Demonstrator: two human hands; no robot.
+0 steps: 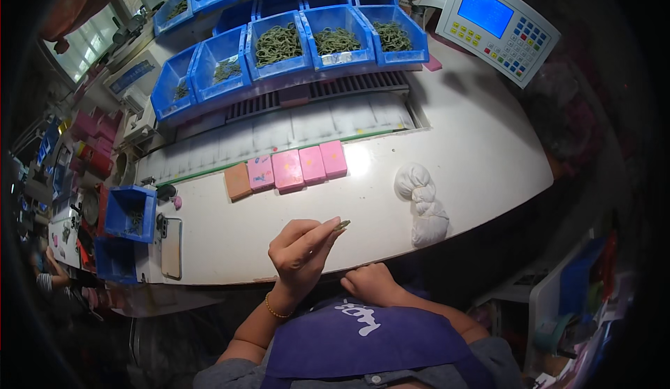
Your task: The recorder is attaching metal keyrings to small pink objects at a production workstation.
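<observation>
My left hand point(301, 253) is raised over the front of the white table point(230, 242). Its thumb and index finger pinch a small, dull green piece point(341, 226), too small to tell its kind. My right hand point(371, 282) rests at the table's front edge with the fingers curled in, and whatever they may hold is hidden. Beyond my left hand, a row of pink blocks point(287, 170) with one orange-brown block point(238, 182) lies on the table. A bundled white cloth point(423, 204) sits to the right of both hands.
Blue bins point(279, 70) stand in tiers at the back, several holding small green pieces. A keypad unit with a blue screen point(486, 12) is at the far right. At the left lie a phone point(172, 248) and two blue bins point(130, 211). Another person's arm point(57, 272) shows far left.
</observation>
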